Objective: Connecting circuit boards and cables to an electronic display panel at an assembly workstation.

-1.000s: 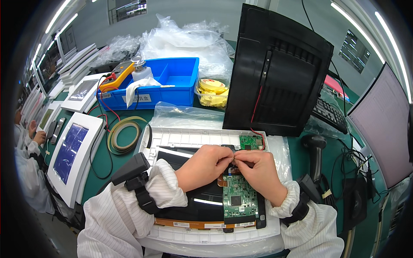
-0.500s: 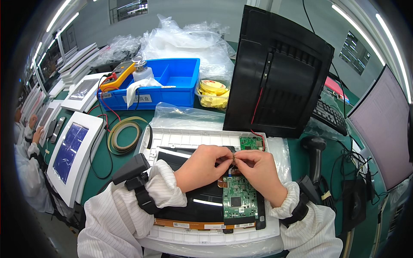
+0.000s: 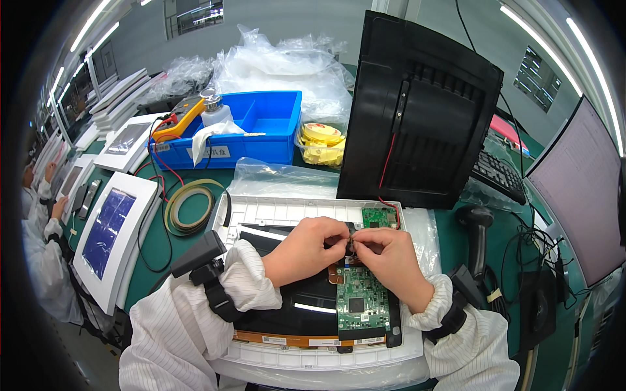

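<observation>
My left hand (image 3: 310,249) and my right hand (image 3: 389,255) meet fingertip to fingertip over a display panel (image 3: 297,287) lying in a white plastic frame (image 3: 261,210). Both are pinched closed around a small dark piece, perhaps a cable end, mostly covered by the fingers. Just below my fingertips lies a green circuit board (image 3: 360,301) with a brown flat cable at its corner. Beyond my right hand is a smaller green board (image 3: 380,217), where a red wire runs in from the upright black back cover (image 3: 417,111).
Behind the frame stand a blue divided bin (image 3: 261,146) and a tub of yellow rolls (image 3: 321,144). A tape roll (image 3: 189,207) and a white-framed panel (image 3: 116,238) lie left. Right are a barcode scanner (image 3: 475,238), tangled cables, a keyboard (image 3: 499,176) and a monitor (image 3: 580,195). A co-worker sits far left.
My pinched fingertips have shifted very slightly left, and a little more of the dark piece shows between them. The boards and frame look the same.
</observation>
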A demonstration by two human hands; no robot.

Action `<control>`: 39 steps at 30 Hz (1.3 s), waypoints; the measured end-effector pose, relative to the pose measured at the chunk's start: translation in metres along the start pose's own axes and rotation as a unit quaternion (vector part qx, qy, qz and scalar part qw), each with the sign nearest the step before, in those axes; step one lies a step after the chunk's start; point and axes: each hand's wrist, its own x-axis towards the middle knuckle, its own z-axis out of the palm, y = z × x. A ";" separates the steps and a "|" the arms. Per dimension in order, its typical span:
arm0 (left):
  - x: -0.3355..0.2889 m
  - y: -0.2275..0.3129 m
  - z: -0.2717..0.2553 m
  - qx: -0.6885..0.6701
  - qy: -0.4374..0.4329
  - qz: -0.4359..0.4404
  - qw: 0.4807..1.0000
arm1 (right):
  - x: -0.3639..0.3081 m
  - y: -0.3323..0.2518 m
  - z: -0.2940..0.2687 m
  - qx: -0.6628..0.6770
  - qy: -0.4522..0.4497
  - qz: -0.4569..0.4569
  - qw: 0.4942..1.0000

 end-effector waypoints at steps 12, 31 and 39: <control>0.048 -0.009 -0.053 0.083 0.115 0.021 0.990 | 0.002 0.008 -0.004 0.067 0.003 0.057 0.996; 0.129 -0.065 -0.083 0.458 0.096 -0.023 0.883 | -0.001 0.005 -0.003 0.073 -0.026 0.077 0.994; 0.057 0.011 -0.048 0.112 -0.128 -0.049 0.984 | 0.000 0.006 -0.006 0.030 -0.036 0.065 0.997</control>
